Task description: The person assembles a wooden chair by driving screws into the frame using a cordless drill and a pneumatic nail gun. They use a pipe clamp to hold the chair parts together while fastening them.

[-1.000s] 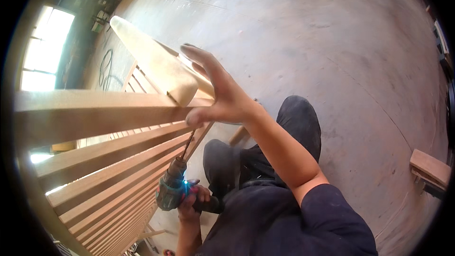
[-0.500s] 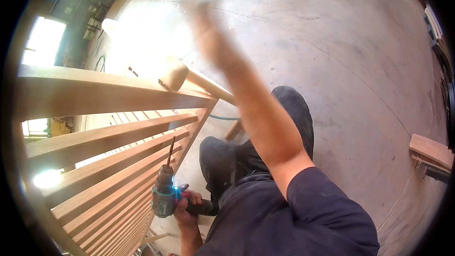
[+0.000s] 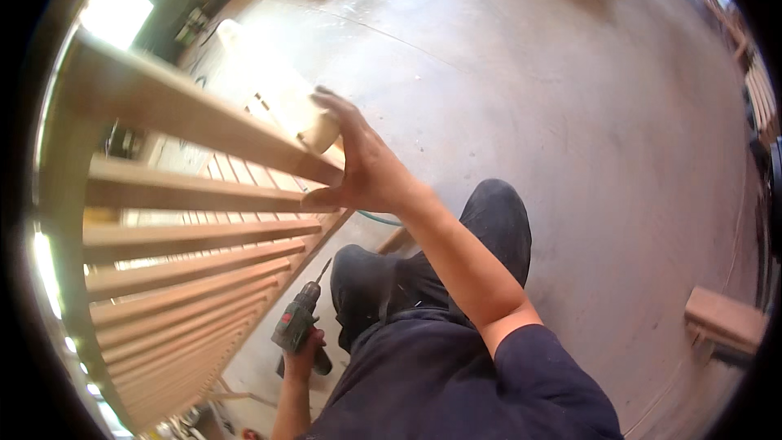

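In my left hand, a dark cordless drill points up and away, with a long bit in its chuck. My fingers are wrapped round its handle. My right hand grips the near corner of a slatted wooden bench. Its thumb lies along the end of a slat, and the fingers reach round the end of the top rail beside a pale rounded wooden part. The drill's bit is apart from the slats. Bright light washes out the wood behind the corner.
My knees are close to the bench's right side. A wooden block on a dark support stands to the right. Concrete floor stretches ahead, with wooden legs at the far edge. Items lie under the bench at lower left.
My right hand, blurred in the air beyond the bench before, has come down onto its corner. The drill has moved lower, away from the slats. The whole view has shifted.
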The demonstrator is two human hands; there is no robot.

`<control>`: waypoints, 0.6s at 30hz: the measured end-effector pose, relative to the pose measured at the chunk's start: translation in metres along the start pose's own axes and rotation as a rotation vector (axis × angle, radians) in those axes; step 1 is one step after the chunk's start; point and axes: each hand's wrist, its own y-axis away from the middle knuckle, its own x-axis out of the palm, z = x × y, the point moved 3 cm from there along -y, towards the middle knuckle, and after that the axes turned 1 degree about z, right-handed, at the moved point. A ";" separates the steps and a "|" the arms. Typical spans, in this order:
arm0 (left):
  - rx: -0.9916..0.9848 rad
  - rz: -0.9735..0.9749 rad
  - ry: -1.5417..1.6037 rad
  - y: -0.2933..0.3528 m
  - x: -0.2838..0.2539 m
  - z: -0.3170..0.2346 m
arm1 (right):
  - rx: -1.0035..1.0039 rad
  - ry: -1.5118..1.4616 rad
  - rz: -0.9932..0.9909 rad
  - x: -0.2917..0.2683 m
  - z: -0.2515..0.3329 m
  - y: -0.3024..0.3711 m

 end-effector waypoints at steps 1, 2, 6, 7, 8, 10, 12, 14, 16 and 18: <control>-0.012 -0.073 -0.034 0.005 -0.001 0.022 | -0.020 0.004 -0.037 0.005 -0.005 0.002; -0.028 -0.148 -0.069 0.012 -0.002 0.043 | -0.040 0.003 -0.074 0.012 -0.015 0.005; -0.129 -0.431 -0.233 0.030 -0.006 0.134 | -0.125 0.096 -0.124 0.029 -0.026 0.001; -0.167 -0.477 -0.297 0.036 -0.004 0.156 | -0.128 0.110 -0.128 0.032 -0.031 0.002; -0.200 -0.513 -0.248 0.039 0.006 0.171 | -0.170 0.100 -0.148 0.035 -0.039 0.002; -0.288 -0.581 -0.194 0.060 0.012 0.200 | -0.123 0.105 -0.119 0.044 -0.049 0.012; -0.379 -0.626 -0.160 0.081 0.017 0.234 | -0.055 0.103 -0.111 0.057 -0.052 0.020; -0.464 -0.635 -0.171 0.096 0.023 0.266 | -0.049 0.100 -0.111 0.058 -0.050 0.021; -0.557 -0.645 -0.202 0.100 0.038 0.286 | -0.071 0.084 -0.117 0.055 -0.047 0.022; -0.493 -0.683 -0.181 0.105 0.049 0.320 | -0.082 0.122 -0.081 0.051 -0.045 0.020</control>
